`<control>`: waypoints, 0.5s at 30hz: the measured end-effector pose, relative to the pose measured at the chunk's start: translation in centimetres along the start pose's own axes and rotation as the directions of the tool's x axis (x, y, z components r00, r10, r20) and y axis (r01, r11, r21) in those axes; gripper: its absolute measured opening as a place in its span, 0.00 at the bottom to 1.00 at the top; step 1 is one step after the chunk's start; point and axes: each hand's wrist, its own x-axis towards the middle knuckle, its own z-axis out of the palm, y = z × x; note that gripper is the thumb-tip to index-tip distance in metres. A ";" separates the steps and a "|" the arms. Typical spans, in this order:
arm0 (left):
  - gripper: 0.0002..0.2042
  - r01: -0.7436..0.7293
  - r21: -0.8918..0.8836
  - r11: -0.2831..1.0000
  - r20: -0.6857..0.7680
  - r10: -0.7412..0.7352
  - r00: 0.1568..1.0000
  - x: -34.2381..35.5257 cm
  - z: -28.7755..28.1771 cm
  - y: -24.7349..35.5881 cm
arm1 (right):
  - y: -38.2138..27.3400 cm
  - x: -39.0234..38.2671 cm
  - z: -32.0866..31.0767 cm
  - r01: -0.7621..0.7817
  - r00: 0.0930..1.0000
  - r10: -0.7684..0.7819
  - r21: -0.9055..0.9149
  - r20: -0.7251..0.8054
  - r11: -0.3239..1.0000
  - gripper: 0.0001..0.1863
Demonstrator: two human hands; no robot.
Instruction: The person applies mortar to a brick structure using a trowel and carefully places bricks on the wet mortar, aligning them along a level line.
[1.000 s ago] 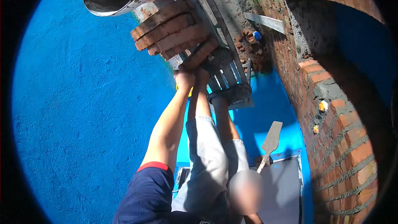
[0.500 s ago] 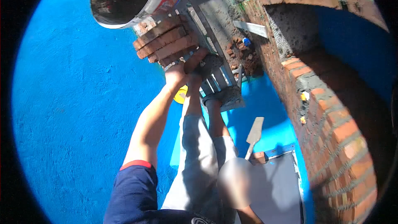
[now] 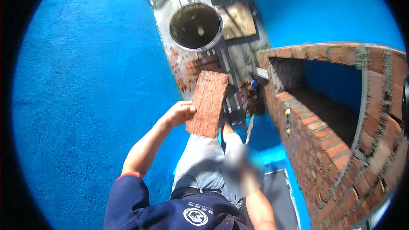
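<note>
The blue wall takes most of the view; its surface is rough and grainy, like sprayed plaster, and it is strongly lit by the sun. At the right side stands a curved brick wall, made of red-orange bricks with grey mortar lines between them. The mortar looks coarse and uneven, and the top course bends in an arc around a hollow space that lies in shadow.

Far below, a narrow grey floor strip runs between the blue surfaces. On it stands a round bucket with a pale metal rim and a dark inside, and just beside it lies a flat brownish board. Near the bucket there is a small heap of loose bricks and red rubble.

The brick is the thing in hand. It is a long rectangular block, red-brown, with a rough face full of fine parallel grooves and small pale spots. It is held tilted in the air, in front of the person's chest, above the grey trousers.

The left hand grips the brick at its left long edge, with the fingers curled around that edge and the thumb on the face. The right hand is not visible, so I cannot tell its state; only a part of the right forearm shows at the lower edge. A trowel with a thin pale blade shows just beside the brick's lower right corner.
</note>
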 end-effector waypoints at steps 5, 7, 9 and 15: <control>0.32 -0.057 -0.322 0.945 0.285 0.154 0.946 -9.8 9.7 1.0 | -3.2 -0.8 -3.0 0.060 0.995 -0.053 -0.087 0.078 0.994 0.24; 0.39 -0.096 -0.411 0.907 0.325 0.245 0.913 -13.8 13.0 1.4 | -4.0 -1.8 -4.1 -0.004 0.998 0.016 -0.209 0.055 0.978 0.26; 0.51 0.007 -0.443 0.897 0.561 0.271 0.782 -16.1 18.6 4.6 | 0.4 -0.6 -3.9 0.121 0.989 -0.136 -0.225 -0.052 0.967 0.24; 0.47 -0.054 -0.446 0.893 0.405 0.255 0.878 -16.1 19.3 3.7 | 5.2 1.2 -5.5 -0.054 0.988 0.066 0.090 -0.142 0.994 0.14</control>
